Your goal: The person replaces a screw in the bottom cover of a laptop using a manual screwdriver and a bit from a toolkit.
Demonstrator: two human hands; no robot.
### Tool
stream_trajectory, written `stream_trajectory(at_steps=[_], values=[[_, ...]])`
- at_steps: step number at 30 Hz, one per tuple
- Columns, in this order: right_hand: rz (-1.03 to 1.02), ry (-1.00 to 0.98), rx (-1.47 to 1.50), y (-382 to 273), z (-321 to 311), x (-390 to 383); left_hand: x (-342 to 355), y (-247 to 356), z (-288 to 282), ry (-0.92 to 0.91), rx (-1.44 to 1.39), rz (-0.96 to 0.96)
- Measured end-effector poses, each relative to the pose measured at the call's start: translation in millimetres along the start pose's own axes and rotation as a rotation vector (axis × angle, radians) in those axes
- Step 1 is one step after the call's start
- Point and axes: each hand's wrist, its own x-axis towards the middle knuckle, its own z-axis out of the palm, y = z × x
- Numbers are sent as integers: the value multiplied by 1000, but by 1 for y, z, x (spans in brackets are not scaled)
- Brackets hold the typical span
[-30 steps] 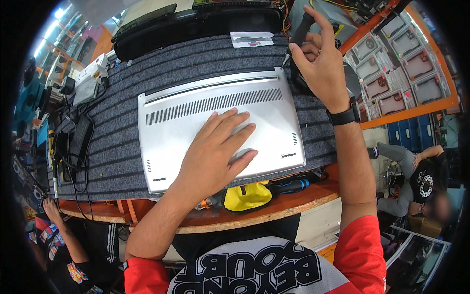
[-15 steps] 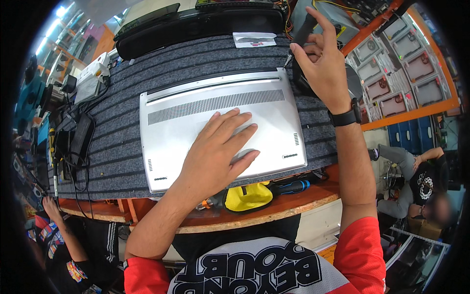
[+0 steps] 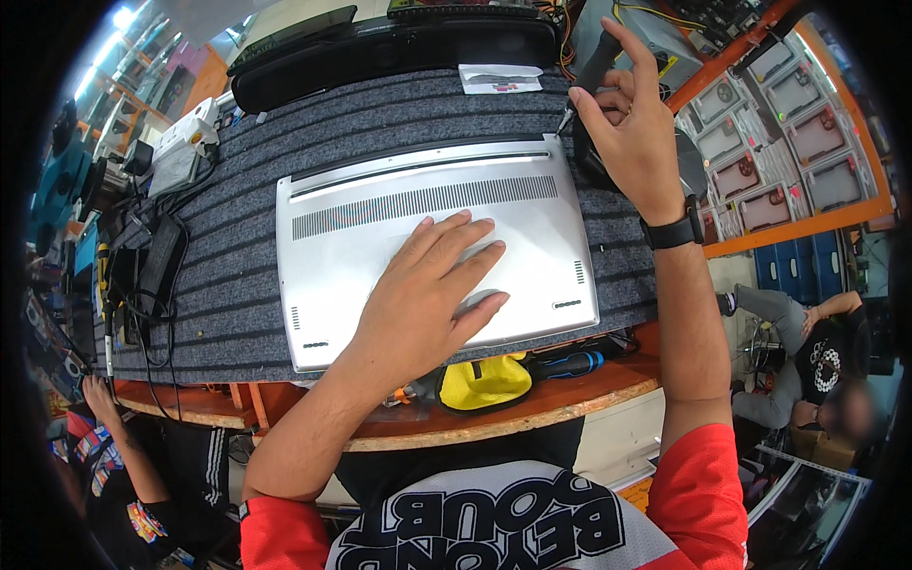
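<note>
A silver laptop (image 3: 361, 275) lies bottom side up on a grey ribbed mat (image 3: 228, 285), its long vent strip toward the back. My left hand (image 3: 427, 294) rests flat on the laptop's middle, fingers slightly apart. My right hand (image 3: 629, 128) is closed on a dark screwdriver (image 3: 597, 62), held tilted over the laptop's back right corner, with the forefinger up on its end. The screwdriver's shaft points down at that corner; whether the tip sits on a screw I cannot make out.
Power strip (image 3: 188, 138), cables and charger (image 3: 161, 271) lie left; a black bar (image 3: 394, 52) and white packet (image 3: 499, 78) behind. A yellow pouch (image 3: 484, 385) and blue-black tool (image 3: 565, 363) sit on the front shelf. Two other people are nearby: left (image 3: 142, 475), right (image 3: 822, 351).
The whole scene has shifted slightly rightward in the picture. My hands keep nearly the same places on the laptop and screwdriver, with only very slight movement.
</note>
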Motion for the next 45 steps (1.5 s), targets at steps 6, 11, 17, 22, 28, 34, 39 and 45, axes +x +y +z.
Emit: stream_trajectory(at_steps=[6, 11, 17, 22, 28, 34, 39, 45], values=[[-10, 5, -127, -1, 1, 0, -1, -1, 2, 2, 20, -4], [-48, 14, 91, 2, 2, 0, 0, -1, -1, 8, -4, 8], [33, -33, -77, -5, 0, 1, -1, -1, -1, 10, -6, 3], [-7, -5, 62, -2, 3, 0, -1, -1, 0, 3, -4, 2], [15, -46, -30, -5, 0, 0, -1, -1, 0, 8, 4, 10], [26, -54, 70, -4, 1, -1, -2, -1, 0, 14, -1, 11], [-27, -58, 3, -3, -1, 0, -2, -1, -1, 20, -15, 11], [35, -68, -25, 3, -2, 1, -1, -1, 0, 27, -22, 19]])
